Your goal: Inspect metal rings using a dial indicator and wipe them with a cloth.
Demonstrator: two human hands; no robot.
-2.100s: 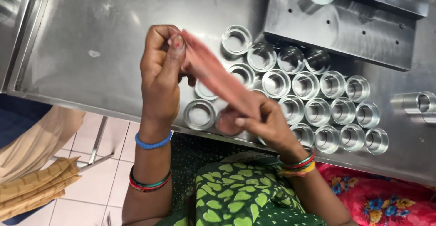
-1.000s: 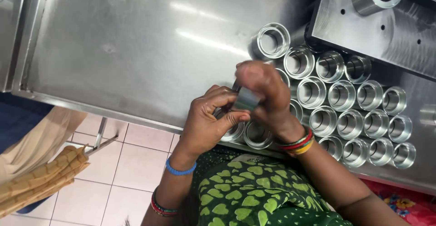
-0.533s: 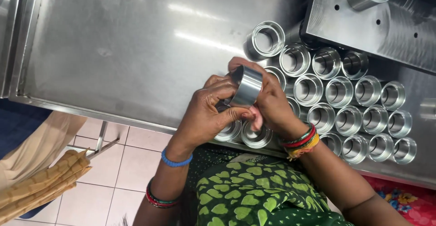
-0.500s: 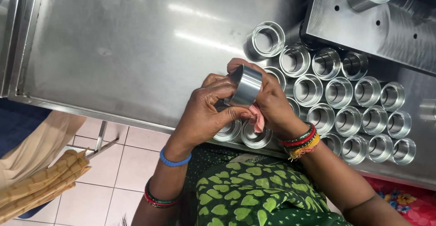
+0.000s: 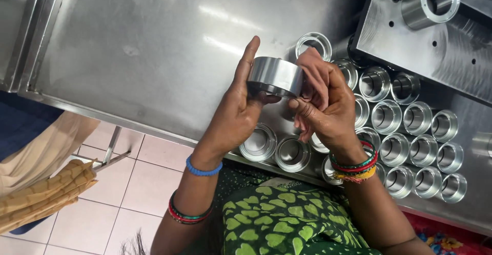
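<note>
Since half a second ago, both hands have lifted the metal ring (image 5: 277,76) higher and farther over the table, and its shiny outer wall now faces the camera.

Nearest, a green patterned garment (image 5: 287,219) covers the lap, with tiled floor (image 5: 128,183) to the left. Above it the left hand (image 5: 241,106) is closed around the ring's left side, thumb under the rim and forefinger stretched straight up past it. The right hand (image 5: 323,106) is curled on the ring's right side, pressing a pink cloth (image 5: 312,73) against it. So the ring is held in the air between both hands, above the near edge of the steel table (image 5: 143,45).

The grip is on a smooth, polished wall, and only a thumb supports it from below; I judge it could slip during wiping and drop onto the rings underneath, denting them.

Beyond the hands, to the right, many similar rings (image 5: 415,147) stand in rows, open ends up, each looking empty. Farthest right sits a steel block (image 5: 451,45) carrying a larger metal sleeve (image 5: 430,1), also hollow.
</note>
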